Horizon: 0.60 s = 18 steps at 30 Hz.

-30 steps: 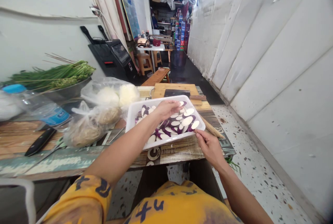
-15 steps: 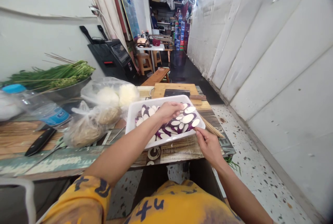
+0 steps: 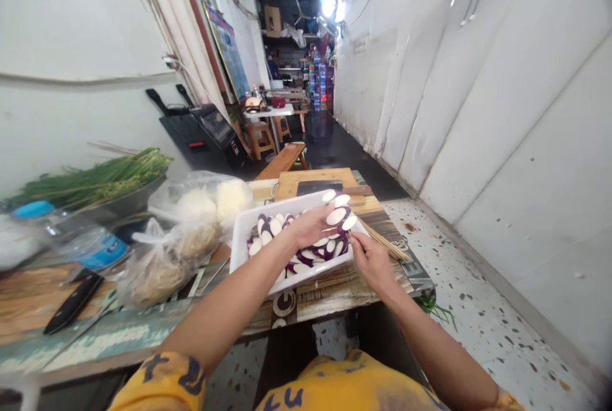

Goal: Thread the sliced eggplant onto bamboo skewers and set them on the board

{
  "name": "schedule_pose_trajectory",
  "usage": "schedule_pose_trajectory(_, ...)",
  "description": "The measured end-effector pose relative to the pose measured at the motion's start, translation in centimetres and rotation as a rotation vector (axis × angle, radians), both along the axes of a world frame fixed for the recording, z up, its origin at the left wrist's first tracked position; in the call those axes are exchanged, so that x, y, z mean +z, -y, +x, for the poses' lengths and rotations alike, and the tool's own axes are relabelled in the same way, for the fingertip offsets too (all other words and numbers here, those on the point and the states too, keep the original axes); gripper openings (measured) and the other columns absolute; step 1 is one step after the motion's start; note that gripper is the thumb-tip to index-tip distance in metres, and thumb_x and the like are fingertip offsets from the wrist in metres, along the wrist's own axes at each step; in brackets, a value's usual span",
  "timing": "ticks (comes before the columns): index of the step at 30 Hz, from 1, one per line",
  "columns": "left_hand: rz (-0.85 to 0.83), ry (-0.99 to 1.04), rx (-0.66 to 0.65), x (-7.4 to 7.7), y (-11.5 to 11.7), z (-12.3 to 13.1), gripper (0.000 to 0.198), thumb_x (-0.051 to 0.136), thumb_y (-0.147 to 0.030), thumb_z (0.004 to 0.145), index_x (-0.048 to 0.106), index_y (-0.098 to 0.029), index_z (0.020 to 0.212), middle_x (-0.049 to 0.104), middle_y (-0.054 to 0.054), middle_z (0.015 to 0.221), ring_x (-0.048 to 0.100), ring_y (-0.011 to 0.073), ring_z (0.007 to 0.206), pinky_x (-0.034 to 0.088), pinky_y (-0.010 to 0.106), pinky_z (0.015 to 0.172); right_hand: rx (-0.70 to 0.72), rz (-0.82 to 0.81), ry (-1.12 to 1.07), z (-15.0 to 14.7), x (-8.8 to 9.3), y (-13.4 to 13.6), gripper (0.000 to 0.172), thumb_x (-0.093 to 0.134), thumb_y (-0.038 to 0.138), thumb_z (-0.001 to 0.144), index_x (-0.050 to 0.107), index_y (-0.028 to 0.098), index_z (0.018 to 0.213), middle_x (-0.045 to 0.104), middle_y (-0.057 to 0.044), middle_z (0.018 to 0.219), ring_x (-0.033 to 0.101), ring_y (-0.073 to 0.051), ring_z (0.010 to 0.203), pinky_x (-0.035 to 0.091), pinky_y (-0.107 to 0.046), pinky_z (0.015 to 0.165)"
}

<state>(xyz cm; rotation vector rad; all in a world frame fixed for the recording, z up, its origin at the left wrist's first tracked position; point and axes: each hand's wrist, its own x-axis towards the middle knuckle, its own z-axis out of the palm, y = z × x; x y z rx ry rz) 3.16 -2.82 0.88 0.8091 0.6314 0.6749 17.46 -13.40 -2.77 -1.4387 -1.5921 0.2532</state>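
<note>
A white plastic tray [image 3: 239,242] holds many slant-cut eggplant slices [image 3: 302,267] with purple skin and white flesh. Over its right part, several slices are lined up as an eggplant skewer [image 3: 337,215]. My left hand [image 3: 310,227] reaches across the tray, its fingers curled around the side of these slices and partly hidden by them. My right hand [image 3: 373,263] pinches the stick's near end, just below the lowest slice, at the tray's right corner.
Bare bamboo sticks [image 3: 385,239] lie right of the tray, and a wooden cutting board [image 3: 287,187] sits behind it. Leftward are plastic bags of food [image 3: 155,274], a water bottle [image 3: 98,252], a black-handled knife [image 3: 72,304] and a bowl of greens [image 3: 119,197].
The threaded slices have been lifted slightly off the pile. My left hand has shifted from pinching at the far slices to cupping the row's side. The camera view has tilted up a little.
</note>
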Motion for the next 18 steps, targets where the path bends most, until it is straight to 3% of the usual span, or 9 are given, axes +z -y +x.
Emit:
schedule_pose_trajectory(9, -0.085, 0.068, 0.157, 0.1, 0.0, 0.1, 0.007, 0.061, -0.019, 0.076, 0.061, -0.013, 0.080, 0.066, 0.004, 0.074, 0.061, 0.0141, 0.065, 0.051, 0.030, 0.066, -0.036, -0.005, 0.176, -1.6, 0.8, -1.3, 0.031, 0.037, 0.027, 0.088, 0.065, 0.016, 0.096, 0.068, -0.006, 0.073, 0.062, -0.017, 0.062, 0.042, -0.024, 0.059)
schedule_pose_trajectory(18, -0.044, 0.017, 0.198, 0.4, 0.4, 0.3, 0.013, 0.065, -0.018, 0.073, 0.060, -0.011, 0.082, 0.065, 0.006, 0.072, 0.061, 0.0154, 0.063, 0.053, 0.036, 0.068, -0.032, 0.022, 0.158, -1.7, 1.1, -1.7, 0.030, 0.037, 0.025, 0.088, 0.065, 0.016, 0.096, 0.069, -0.006, 0.077, 0.063, -0.017, 0.068, 0.042, -0.023, 0.063)
